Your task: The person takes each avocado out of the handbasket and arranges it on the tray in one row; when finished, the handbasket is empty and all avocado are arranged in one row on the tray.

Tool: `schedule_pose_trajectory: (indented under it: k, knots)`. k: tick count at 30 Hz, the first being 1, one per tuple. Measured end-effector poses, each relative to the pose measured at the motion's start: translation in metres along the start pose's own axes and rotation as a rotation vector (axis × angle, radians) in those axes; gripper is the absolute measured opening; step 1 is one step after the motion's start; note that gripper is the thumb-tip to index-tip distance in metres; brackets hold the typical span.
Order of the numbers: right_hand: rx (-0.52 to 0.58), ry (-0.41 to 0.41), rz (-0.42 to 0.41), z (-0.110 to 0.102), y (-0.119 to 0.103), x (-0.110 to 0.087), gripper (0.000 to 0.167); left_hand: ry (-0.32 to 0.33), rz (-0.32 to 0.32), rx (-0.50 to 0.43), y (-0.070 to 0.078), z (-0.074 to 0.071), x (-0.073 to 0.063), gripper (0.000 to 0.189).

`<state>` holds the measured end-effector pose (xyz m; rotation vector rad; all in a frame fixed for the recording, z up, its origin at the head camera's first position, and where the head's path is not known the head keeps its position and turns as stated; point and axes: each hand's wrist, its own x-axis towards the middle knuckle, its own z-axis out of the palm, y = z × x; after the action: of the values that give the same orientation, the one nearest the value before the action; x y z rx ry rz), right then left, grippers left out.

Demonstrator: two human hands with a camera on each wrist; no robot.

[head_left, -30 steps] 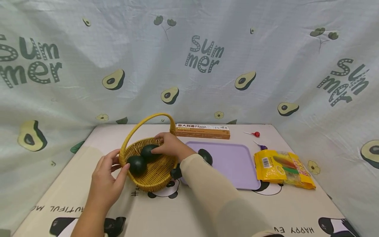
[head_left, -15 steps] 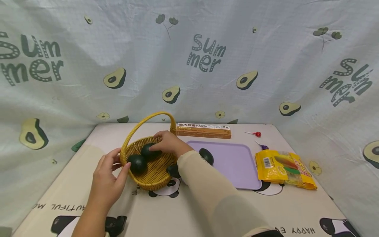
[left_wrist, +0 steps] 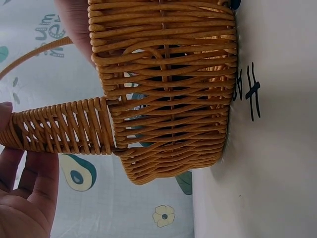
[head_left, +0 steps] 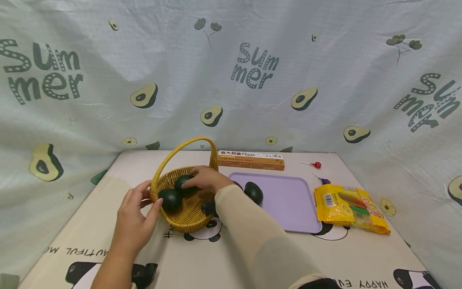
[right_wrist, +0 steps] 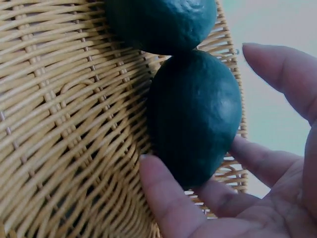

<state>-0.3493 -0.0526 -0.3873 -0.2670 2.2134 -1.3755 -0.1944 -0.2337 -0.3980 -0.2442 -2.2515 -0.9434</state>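
Note:
A yellow wicker basket (head_left: 189,222) with a tall arched handle stands left of the tray. My left hand (head_left: 135,220) holds the handle's lower end at the basket's left side, thumb and fingers on either side of it in the left wrist view. Two dark green avocados lie inside: one avocado (head_left: 170,200) by the left rim, the other avocado (right_wrist: 195,119) touching it, deeper in. My right hand (head_left: 209,180) is in the basket over that second one. In the right wrist view its fingertips touch the avocado's lower end, and the thumb (right_wrist: 280,74) stands apart from it.
Right of the basket lies a lilac tray (head_left: 288,208) with an avocado (head_left: 254,192) and another mostly hidden by my sleeve. Behind is a pasta box (head_left: 250,160). A red lollipop (head_left: 317,164), a purple lollipop (head_left: 325,181) and a yellow snack bag (head_left: 351,208) lie at right.
The head view has shifted slightly. My right forearm has moved a little left, and part of a second avocado on the tray now shows. The left hand stays at the handle.

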Motion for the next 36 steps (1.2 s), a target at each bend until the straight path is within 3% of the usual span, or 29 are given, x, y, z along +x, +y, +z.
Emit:
schedule_pose_trajectory:
  k: [6, 11, 17, 29, 36]
  knots:
    - [0.022, 0.016, 0.011, 0.005, 0.002, 0.004, 0.066, 0.002, 0.007, -0.004, -0.001, 0.002, -0.001, 0.059]
    - [0.063, 0.051, 0.031, 0.008, 0.004, 0.01, 0.053, 0.0, 0.009, -0.014, -0.001, 0.004, -0.002, 0.058]
    - [-0.007, 0.098, 0.014, 0.011, 0.005, 0.014, 0.038, -0.004, 0.003, -0.007, 0.0, 0.004, -0.003, 0.059]
    - [-0.05, 0.114, -0.031, 0.011, 0.002, 0.014, 0.048, 0.009, 0.009, 0.007, 0.0, 0.001, -0.002, 0.059]
    - [-0.044, 0.162, -0.12, 0.004, -0.002, 0.009, 0.048, 0.013, 0.02, 0.013, -0.002, 0.0, 0.0, 0.059]
